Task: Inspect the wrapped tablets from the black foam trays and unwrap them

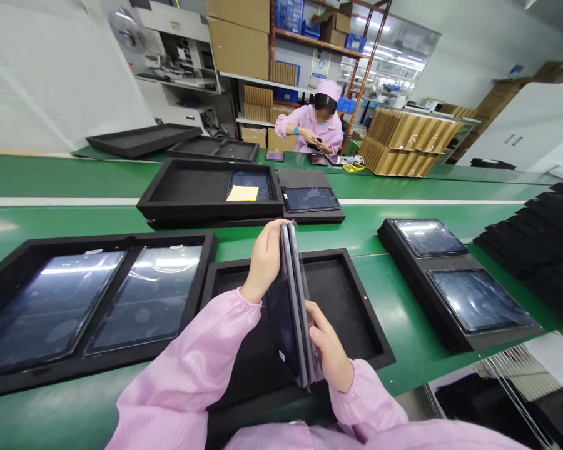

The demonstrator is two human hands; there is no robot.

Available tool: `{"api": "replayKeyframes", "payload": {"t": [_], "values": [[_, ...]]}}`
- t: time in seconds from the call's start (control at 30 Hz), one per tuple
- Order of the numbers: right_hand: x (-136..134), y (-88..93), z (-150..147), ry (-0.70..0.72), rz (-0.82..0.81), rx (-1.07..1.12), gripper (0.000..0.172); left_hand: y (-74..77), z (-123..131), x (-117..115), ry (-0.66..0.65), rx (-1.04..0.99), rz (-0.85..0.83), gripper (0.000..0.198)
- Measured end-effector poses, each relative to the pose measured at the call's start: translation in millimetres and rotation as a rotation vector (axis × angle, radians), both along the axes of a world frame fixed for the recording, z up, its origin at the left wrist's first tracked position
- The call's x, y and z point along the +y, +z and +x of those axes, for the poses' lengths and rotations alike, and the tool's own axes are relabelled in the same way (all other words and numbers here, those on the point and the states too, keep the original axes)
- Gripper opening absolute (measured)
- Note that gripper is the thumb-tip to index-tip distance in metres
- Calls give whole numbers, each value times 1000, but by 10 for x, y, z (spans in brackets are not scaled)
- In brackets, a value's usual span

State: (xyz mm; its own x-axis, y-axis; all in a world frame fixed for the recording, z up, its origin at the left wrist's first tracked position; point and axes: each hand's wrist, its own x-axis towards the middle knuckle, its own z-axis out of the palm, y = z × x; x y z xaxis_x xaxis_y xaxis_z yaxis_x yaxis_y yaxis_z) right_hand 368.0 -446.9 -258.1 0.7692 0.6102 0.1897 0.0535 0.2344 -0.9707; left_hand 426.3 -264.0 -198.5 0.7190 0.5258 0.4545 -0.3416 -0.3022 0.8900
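Two flat tablets (pixel 294 306) stand on edge, face to face or back to back, above a black foam tray (pixel 342 287). My left hand (pixel 265 259) grips their far upper end, fingers wrapped over the edge. On the right side, my right hand (pixel 328 347) holds them lower down, fingers pressed against the clear film around them. A small white label shows on the left tablet's screen. The tray beneath has bare dark compartments where it is visible; the tablets and my arms hide the rest.
Left lies a black tray (pixel 211 250) with two film-covered tablets. Ahead, another tray (pixel 178 206) bears a yellow note (pixel 243 193). Right are a foam block (pixel 422 294) with two tablets and stacked black foam (pixel 535 231). A person (pixel 326 119) works across the green table (pixel 356 231).
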Motion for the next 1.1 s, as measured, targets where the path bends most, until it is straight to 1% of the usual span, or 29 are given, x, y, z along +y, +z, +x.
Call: {"api": "replayKeyframes", "payload": {"t": [0.13,0.27,0.4,0.57,0.67,0.77,0.87,1.0,1.1], "values": [[12,0,19,-12,-25,-10,50,16,-5,6,3,2,16,44],[16,-5,35,-13,-22,4,45,29,-11,15,7,16,37,46],[21,-7,47,-10,-31,22,41,32,-12,18,-4,24,25,44],[18,-45,58,-12,-33,15,39,30,5,24,-35,33,9,41],[14,-38,56,-1,-5,33,41,31,7,35,-50,46,-6,40],[26,48,71,28,-2,44,42,37,-17,54,-130,19,-14,38],[68,192,142,20,-41,-30,42,50,-67,73,-250,11,-20,34],[156,401,326,-50,-93,-177,47,73,-153,84,-406,27,11,42],[222,557,477,-89,-88,-193,55,84,-219,85,-499,20,45,49]]}}
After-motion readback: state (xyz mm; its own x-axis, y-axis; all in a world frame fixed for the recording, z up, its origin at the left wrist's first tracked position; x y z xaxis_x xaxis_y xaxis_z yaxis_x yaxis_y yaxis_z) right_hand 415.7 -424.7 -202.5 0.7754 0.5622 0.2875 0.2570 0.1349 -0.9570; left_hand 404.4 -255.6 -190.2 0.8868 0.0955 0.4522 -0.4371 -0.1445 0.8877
